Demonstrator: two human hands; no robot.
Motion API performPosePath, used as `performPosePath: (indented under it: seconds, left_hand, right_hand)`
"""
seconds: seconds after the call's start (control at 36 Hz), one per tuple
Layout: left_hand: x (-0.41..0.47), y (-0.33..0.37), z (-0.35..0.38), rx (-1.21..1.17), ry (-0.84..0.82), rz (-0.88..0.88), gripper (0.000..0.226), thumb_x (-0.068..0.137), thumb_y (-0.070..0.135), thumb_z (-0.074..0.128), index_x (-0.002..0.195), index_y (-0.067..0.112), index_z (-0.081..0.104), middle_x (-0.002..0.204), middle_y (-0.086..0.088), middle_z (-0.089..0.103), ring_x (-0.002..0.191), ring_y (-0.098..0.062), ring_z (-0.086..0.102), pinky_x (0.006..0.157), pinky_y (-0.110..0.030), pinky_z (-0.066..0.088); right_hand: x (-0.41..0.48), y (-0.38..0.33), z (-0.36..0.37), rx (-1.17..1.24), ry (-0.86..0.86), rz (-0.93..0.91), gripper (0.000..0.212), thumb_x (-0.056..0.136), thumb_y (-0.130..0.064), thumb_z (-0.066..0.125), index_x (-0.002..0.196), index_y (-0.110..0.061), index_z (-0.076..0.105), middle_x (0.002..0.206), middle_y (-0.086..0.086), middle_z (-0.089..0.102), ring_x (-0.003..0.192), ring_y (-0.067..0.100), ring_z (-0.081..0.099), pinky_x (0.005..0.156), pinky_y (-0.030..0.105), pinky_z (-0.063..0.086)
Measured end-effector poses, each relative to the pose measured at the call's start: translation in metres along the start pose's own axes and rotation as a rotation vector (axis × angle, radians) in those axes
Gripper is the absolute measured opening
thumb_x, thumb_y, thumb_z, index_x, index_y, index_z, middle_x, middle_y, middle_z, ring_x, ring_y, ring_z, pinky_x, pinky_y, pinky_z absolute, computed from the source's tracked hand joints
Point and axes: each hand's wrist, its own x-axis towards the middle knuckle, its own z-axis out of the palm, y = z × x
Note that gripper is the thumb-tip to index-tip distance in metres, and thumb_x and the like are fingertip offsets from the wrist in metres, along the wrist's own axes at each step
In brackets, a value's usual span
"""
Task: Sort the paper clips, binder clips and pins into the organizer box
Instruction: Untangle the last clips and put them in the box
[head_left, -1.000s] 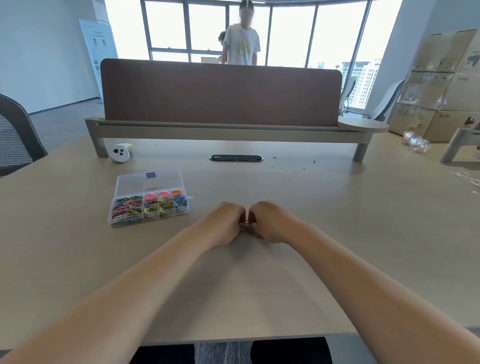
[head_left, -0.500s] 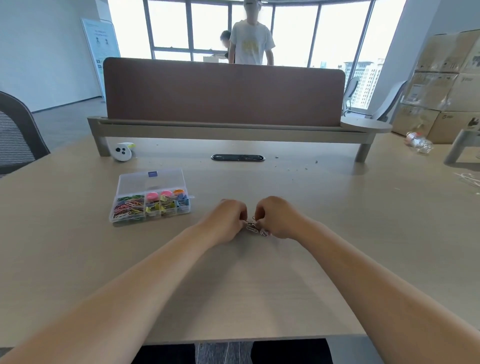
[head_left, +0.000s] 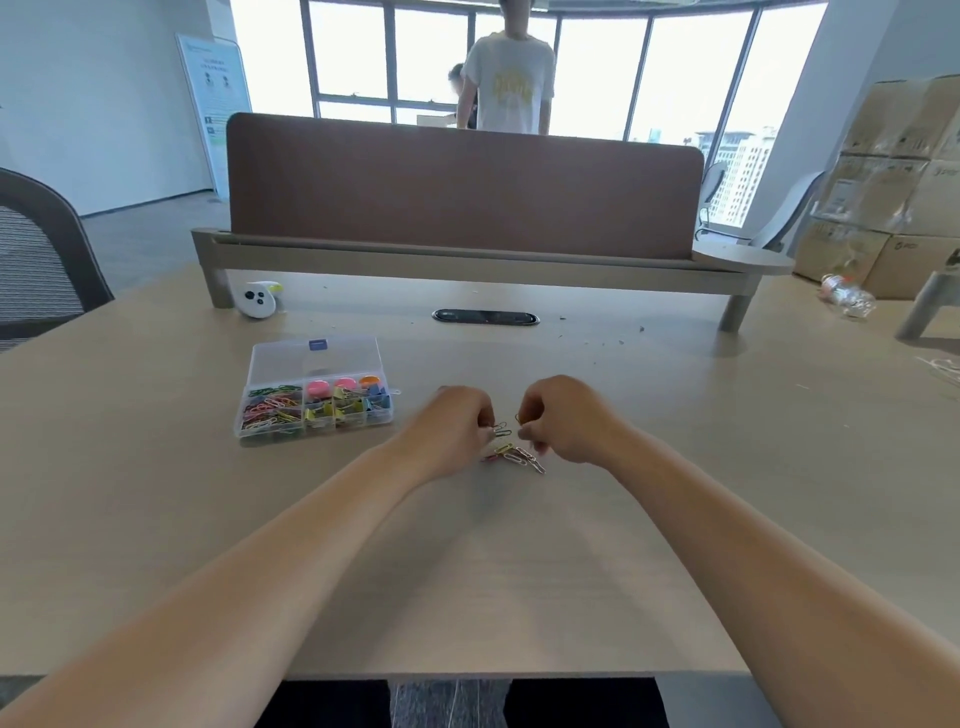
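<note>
Head view. The left hand (head_left: 457, 431) and right hand (head_left: 563, 421) are curled low over the counter (head_left: 519, 571), to the right of the open organizer box (head_left: 317, 364). One second earlier the knuckles were pressed together and hid the work; the hands have since drawn apart, exposing a small tangle of loose paper clips (head_left: 517, 457) on the counter between and just below them.

Each grip is closed in a fingertip pinch. The left holds a single clip (head_left: 502, 429), and the right appears to hold another at its fingertips, though the small size leaves this uncertain. The separation suggests interlinked clips being teased apart so that they can be lifted singly.

The box's left compartment already holds many coloured clips (head_left: 270, 413), with binder clips (head_left: 358, 408) and round-headed pins (head_left: 332, 385) in the cells to its right. The sorting therefore looks nearly complete — what remains is probably this last cluster, well apart from the box, to be carried leftward.
</note>
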Motion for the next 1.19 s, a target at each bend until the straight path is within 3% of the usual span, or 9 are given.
performPosePath:
  seconds: [0.11,0.31,0.42,0.58,0.72,0.86,1.0,1.19]
  left_hand:
    - [-0.005,-0.005,-0.018,-0.014,0.022,-0.013,0.010,0.090,0.025,0.061,0.095,0.017,0.065,0.092,0.003,0.060,0.086,-0.015,0.055,0.073,-0.028,0.045]
    - [-0.020,-0.034,-0.058,-0.019,0.095,-0.062,0.005,0.090,0.024,0.061,0.090,0.020,0.063,0.087,0.005,0.058,0.073,-0.011,0.053,0.054,-0.020,0.034]
    - [-0.026,-0.061,-0.078,-0.007,0.109,-0.121,0.007,0.088,0.025,0.061,0.081,0.025,0.060,0.086,0.006,0.062,0.076,-0.013,0.057,0.061,-0.027,0.042]
    - [-0.032,-0.105,-0.107,0.077,0.118,-0.215,0.003,0.086,0.021,0.060,0.085,0.023,0.062,0.087,0.006,0.062,0.080,-0.013,0.057,0.066,-0.030,0.049]
    - [-0.033,-0.140,-0.127,0.132,0.131,-0.253,0.003,0.088,0.020,0.061,0.090,0.018,0.061,0.089,0.004,0.056,0.080,-0.013,0.051,0.054,-0.018,0.030]
    - [-0.027,-0.169,-0.137,0.162,0.106,-0.315,0.001,0.088,0.020,0.059,0.087,0.019,0.060,0.092,0.003,0.058,0.083,-0.016,0.053,0.063,-0.027,0.034]
    - [-0.017,-0.194,-0.138,0.165,0.071,-0.339,0.007,0.087,0.020,0.058,0.082,0.023,0.056,0.085,0.006,0.053,0.080,-0.017,0.052,0.063,-0.028,0.035]
    - [-0.003,-0.212,-0.132,0.209,0.051,-0.302,0.008,0.087,0.017,0.058,0.080,0.022,0.059,0.084,0.005,0.056,0.080,-0.015,0.050,0.065,-0.026,0.036]
  right_hand:
    - [0.002,-0.014,-0.005,0.014,0.023,-0.037,0.008,0.087,-0.017,0.068,0.083,-0.017,0.061,0.071,0.002,0.073,0.065,0.015,0.064,0.054,0.024,0.042]
    - [0.021,-0.054,0.000,0.066,0.008,-0.107,0.005,0.087,-0.016,0.067,0.084,-0.015,0.063,0.071,0.003,0.073,0.069,0.016,0.070,0.064,0.028,0.049]
    - [0.039,-0.085,0.009,0.071,-0.005,-0.169,0.010,0.085,-0.015,0.068,0.079,-0.019,0.061,0.068,0.000,0.072,0.066,0.014,0.068,0.064,0.027,0.049]
    - [0.069,-0.133,0.026,0.029,-0.007,-0.272,0.009,0.086,-0.021,0.070,0.081,-0.020,0.062,0.073,-0.003,0.070,0.071,0.014,0.068,0.066,0.028,0.051]
    - [0.096,-0.166,0.043,0.034,-0.029,-0.324,0.007,0.086,-0.022,0.071,0.086,-0.016,0.066,0.077,-0.002,0.070,0.069,0.012,0.069,0.076,0.034,0.057]
    - [0.119,-0.193,0.056,0.016,-0.032,-0.373,0.009,0.086,-0.020,0.071,0.089,-0.012,0.070,0.078,-0.002,0.067,0.073,0.015,0.067,0.077,0.033,0.055]
    - [0.140,-0.208,0.067,0.017,-0.044,-0.382,0.011,0.086,-0.020,0.071,0.081,-0.020,0.062,0.072,-0.008,0.060,0.072,0.014,0.063,0.066,0.027,0.047]
    - [0.160,-0.215,0.079,0.005,-0.040,-0.369,0.007,0.087,-0.022,0.070,0.092,-0.017,0.067,0.083,-0.002,0.066,0.071,0.013,0.065,0.070,0.028,0.051]
